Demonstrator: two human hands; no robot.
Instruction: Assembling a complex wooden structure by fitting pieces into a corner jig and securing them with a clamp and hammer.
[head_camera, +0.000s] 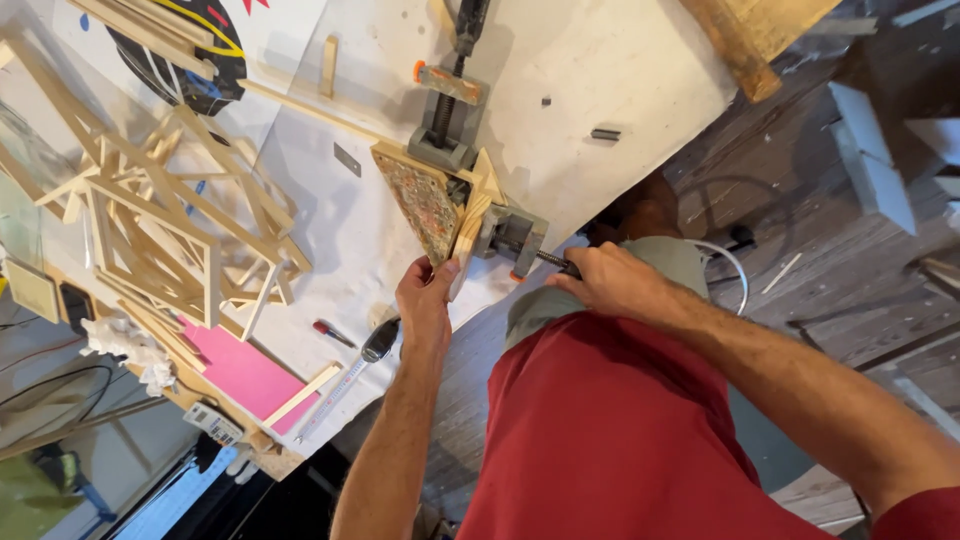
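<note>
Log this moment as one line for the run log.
left hand: holding pale wooden strip at table edge | right hand: gripping grey clamp's screw handle | pink sheet nearby

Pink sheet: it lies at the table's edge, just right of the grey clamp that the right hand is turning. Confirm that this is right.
Not quite. The head view shows the pink sheet at the table edge, but well left of the grey clamp, beyond the left hand. The right hand does grip the clamp's handle.

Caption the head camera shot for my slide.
Left hand steadies a wooden piece while right hand grips the clamp handle.
</note>
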